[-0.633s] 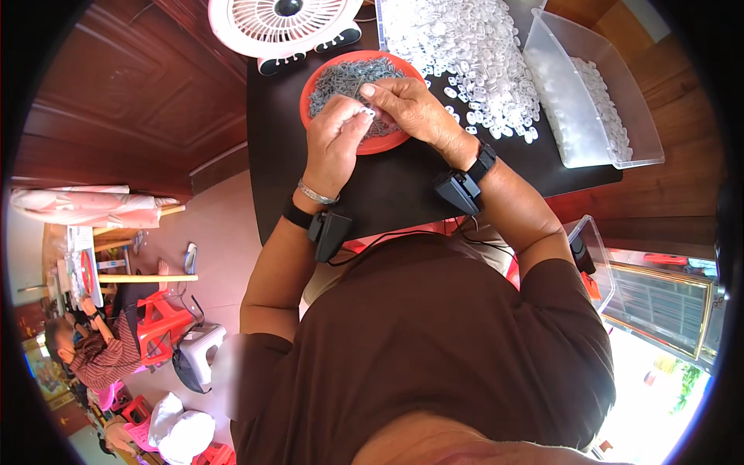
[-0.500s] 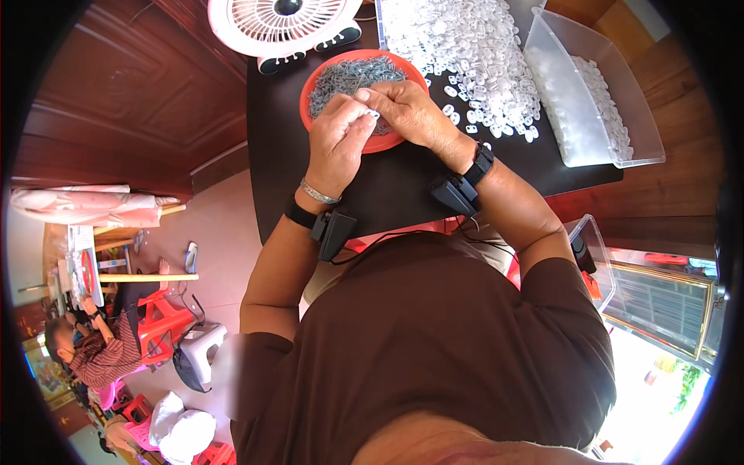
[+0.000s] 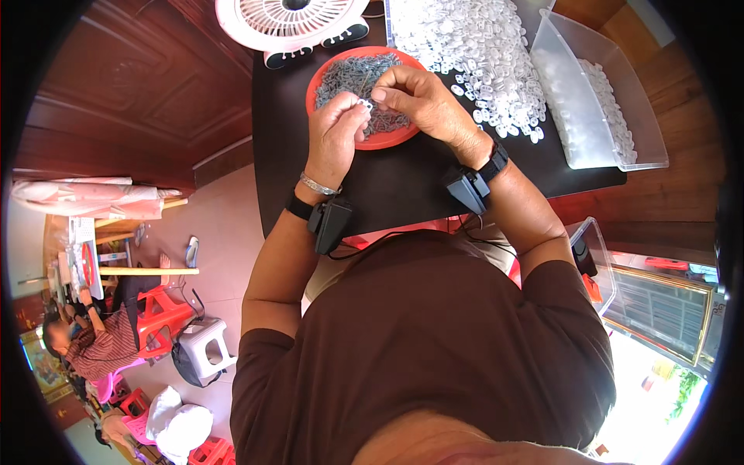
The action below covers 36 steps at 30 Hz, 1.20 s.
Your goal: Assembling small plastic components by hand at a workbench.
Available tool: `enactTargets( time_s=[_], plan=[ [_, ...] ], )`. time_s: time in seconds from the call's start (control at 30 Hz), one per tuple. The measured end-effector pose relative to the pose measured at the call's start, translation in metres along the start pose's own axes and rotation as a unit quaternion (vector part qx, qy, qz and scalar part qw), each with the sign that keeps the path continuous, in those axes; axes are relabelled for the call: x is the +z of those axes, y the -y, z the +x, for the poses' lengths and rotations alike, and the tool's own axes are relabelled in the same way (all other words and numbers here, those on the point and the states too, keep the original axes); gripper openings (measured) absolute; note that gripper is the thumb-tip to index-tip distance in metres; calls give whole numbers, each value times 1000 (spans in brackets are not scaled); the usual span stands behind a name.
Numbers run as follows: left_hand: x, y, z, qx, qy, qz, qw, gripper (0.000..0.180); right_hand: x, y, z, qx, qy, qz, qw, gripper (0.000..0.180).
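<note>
L hand (image 3: 335, 139) + R hand (image 3: 422, 101) pinch white clip (image 3: 362, 101) — over red bowl (image 3: 322, 74)

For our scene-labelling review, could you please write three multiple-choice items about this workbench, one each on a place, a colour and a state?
1. Where is the clear plastic bin?
A. At the table's right side
B. On the floor
C. Under the fan

2. What colour is the round dish of small grey parts?
A. Blue
B. Red-orange
C. White

3. How are the left hand and right hand placed?
A. Resting in the lap
B. Far apart
C. Fingertips together over the dish

Answers:
1 A, it sits right of the white parts pile.
2 B, its rim shows red-orange.
3 C, both pinch a small piece above the dish.
</note>
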State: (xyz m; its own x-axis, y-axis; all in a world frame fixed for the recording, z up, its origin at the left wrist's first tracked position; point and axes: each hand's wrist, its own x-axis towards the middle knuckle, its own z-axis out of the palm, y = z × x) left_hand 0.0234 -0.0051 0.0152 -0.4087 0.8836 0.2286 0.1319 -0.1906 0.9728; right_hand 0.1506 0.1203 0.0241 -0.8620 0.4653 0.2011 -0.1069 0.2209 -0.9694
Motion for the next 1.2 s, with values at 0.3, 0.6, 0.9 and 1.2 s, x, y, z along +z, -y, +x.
enactTargets(
  time_s=[0.3,0.6,0.9,1.2],
  plan=[
    [-2,-2,0,-46,29,-23,998,18,-1,4,-1,-9,16,48,999,17],
    [0,-4,0,-52,25,-22,998,17,0,4,-2,-17,8,5,1000,17],
    [1,0,0,-41,32,-11,999,20,3,6,-3,-19,2,-10,1000,17],
    [5,6,-2,-52,24,-48,997,18,7,12,-5,-64,-36,-188,979,11]
  ],
)
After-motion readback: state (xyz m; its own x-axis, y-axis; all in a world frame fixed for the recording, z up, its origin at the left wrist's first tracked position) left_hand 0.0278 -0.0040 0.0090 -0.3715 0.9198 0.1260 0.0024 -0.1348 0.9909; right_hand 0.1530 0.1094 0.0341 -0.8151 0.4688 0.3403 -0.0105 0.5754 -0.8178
